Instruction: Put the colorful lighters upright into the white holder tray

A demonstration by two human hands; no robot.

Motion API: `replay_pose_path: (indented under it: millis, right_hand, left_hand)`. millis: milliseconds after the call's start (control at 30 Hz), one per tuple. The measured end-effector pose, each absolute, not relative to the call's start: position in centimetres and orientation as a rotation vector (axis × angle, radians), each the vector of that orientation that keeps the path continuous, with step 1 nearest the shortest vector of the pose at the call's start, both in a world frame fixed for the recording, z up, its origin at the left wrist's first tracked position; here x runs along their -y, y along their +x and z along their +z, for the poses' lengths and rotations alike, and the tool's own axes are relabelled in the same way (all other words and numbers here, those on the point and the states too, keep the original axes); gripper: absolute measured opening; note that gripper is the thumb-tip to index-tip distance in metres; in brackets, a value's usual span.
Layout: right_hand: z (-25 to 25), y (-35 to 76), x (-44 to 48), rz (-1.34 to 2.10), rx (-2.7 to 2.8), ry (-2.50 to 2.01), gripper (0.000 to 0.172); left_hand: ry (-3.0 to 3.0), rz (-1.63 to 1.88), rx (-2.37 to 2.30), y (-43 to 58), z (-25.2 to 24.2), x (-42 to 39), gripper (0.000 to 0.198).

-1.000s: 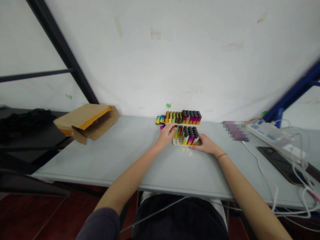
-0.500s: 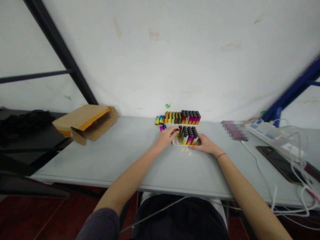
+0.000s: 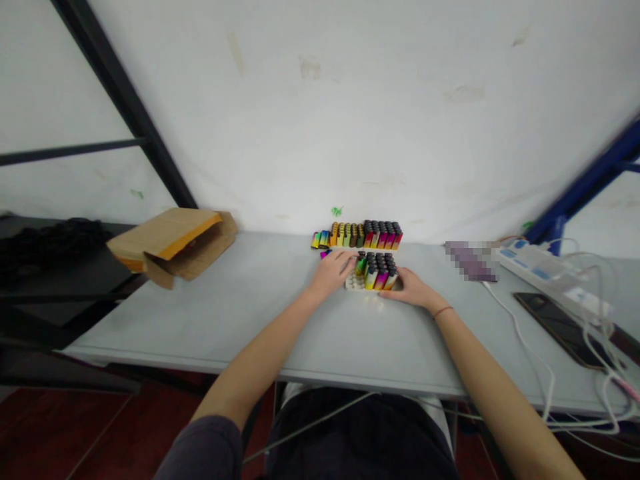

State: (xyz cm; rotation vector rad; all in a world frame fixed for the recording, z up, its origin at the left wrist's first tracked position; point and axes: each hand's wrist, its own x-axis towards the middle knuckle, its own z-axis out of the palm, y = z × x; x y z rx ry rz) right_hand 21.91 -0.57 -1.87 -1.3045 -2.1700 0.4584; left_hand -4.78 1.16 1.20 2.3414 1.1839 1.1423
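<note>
A white tray with round holes (image 3: 354, 285) lies on the desk. Several colourful lighters (image 3: 383, 273) with black tops stand upright in its middle and right part, and bare holes show at its front left. My right hand (image 3: 411, 288) grips the tray's right end, thumb along the front edge. My left hand (image 3: 331, 272) hovers at the left end, fingers apart and bent beside a green lighter (image 3: 361, 265) standing in the tray; nothing shows between them. Pink-and-blue lighters (image 3: 325, 253) lie just behind this hand, partly hidden by it.
Behind the tray, rows of lighters (image 3: 383, 235) and yellow-topped lighter bodies (image 3: 347, 235) stand near the wall, with loose ones (image 3: 320, 240) lying left. An open cardboard box (image 3: 173, 243) is at left. Right are a phone (image 3: 560, 327), a power strip (image 3: 550, 270) and white cables.
My left hand has drawn back slightly left from the tray, and the green lighter beside its fingers is now in plain view, upright. My right hand keeps its place on the tray.
</note>
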Motion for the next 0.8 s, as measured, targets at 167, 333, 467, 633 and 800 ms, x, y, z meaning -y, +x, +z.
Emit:
replay_pose_path:
  millis: [167, 333, 467, 633, 800]
  right_hand:
    - [-1.7, 21.9, 0.6, 0.487, 2.184, -1.270, 0.061]
    - [-1.9, 21.9, 0.6, 0.454, 2.163, -1.296, 0.062]
    - [-1.9, 21.9, 0.5, 0.452, 2.157, -1.316, 0.064]
    - [-1.9, 22.0, 0.5, 0.465, 2.166, -1.332, 0.064]
    - [-2.1, 22.1, 0.5, 0.453, 2.178, -1.315, 0.064]
  left_hand:
    - [2.213, 0.826, -1.802, -7.2, 1.8, -2.3, 0.030]
    - [2.251, 0.465, -1.918, -9.6, 1.2, -3.8, 0.036]
    - [2.187, 0.411, -1.972, -9.8, 1.3, -4.0, 0.040]
    - [2.142, 0.504, -1.982, -9.5, 1.1, -4.0, 0.035]
    - [2.000, 0.801, -1.827, -9.3, 0.9, -4.3, 0.021]
